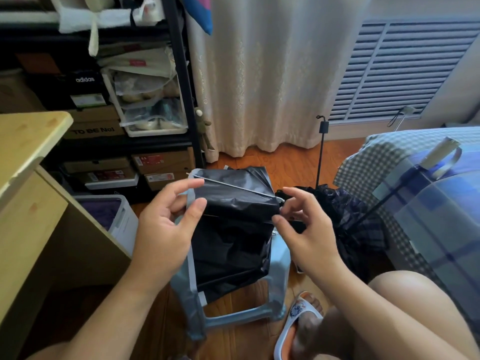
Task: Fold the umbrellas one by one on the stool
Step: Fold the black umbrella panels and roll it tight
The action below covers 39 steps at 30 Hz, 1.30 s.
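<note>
The black umbrella (233, 229) drapes over the stool (279, 258); one rib runs left-right between the left hand (168, 219) and right hand (301, 224), each apparently pinching a canopy edge.

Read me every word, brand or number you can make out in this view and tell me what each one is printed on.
"adidas": white letters on the black shoebox on the shelf.
"TO BE No1": dark letters on the brown cardboard box below it.
"9.5", probably: on the label of the brown shoebox on the lower shelf; its other print is too small to read.
The labels on the other boxes are blurred and unreadable.
</note>
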Tool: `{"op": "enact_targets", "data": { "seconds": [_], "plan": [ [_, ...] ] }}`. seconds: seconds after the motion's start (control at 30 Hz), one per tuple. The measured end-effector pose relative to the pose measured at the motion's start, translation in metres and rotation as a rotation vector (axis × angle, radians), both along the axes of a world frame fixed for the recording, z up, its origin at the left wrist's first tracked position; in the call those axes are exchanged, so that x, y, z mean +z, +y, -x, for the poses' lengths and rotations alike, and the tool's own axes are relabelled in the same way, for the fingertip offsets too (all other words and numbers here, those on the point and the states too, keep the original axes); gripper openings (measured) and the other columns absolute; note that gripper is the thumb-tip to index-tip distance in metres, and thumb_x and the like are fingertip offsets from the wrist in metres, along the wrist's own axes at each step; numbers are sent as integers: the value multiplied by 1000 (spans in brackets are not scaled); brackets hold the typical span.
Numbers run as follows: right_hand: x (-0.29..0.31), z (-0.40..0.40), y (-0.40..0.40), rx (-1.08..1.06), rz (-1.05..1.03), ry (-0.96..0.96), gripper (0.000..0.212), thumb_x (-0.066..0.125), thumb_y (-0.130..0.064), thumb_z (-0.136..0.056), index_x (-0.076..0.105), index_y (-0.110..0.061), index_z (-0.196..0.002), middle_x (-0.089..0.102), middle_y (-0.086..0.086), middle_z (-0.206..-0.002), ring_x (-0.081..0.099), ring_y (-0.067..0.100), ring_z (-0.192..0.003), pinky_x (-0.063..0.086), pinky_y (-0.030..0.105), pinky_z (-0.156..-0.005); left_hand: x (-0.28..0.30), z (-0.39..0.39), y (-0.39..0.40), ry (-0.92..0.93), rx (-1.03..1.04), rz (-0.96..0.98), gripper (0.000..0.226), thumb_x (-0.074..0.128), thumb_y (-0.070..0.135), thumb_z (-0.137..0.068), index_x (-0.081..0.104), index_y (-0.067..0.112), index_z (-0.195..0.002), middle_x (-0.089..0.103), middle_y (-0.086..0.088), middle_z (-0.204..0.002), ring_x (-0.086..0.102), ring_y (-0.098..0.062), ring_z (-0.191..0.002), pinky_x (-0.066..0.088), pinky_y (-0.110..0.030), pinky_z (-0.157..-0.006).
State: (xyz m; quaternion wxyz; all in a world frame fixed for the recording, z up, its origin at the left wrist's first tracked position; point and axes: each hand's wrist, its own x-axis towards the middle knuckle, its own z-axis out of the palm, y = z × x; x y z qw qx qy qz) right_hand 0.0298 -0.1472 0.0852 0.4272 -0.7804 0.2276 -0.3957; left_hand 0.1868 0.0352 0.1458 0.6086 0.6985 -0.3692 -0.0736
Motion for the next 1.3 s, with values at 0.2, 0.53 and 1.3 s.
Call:
{"op": "enact_targets", "data": {
  "seconds": [0.2,0.53,1.3],
  "plan": [
    [-2,2,2,115,-43,192,74,82,-23,-86,46,-40,-149,69,-20,-121,61,-1,-121,49,25,-105,1,-4,3,-61,-45,-26,29,67,23,-89,68,33,-117,76,16,-99,71,-5,-102,55,-16,-87],
    [6,0,-7,48,-83,10,39,81,-7,-86,72,-28,-117,75,-9,-99,72,13,-99,58,38,-92,1,-19,5,32,-56,-78,27,71,20,-85,73,31,-110,77,19,-103,71,-1,-104,56,-15,-86],
    [10,-3,-17,155,43,222,46,87,-23,-80,71,-24,-123,65,-14,-107,65,8,-102,55,28,-92,6,-11,0,-16,-96,-48,21,72,25,-81,74,29,-102,77,14,-99,73,-8,-98,59,-20,-81]
  ]
}}
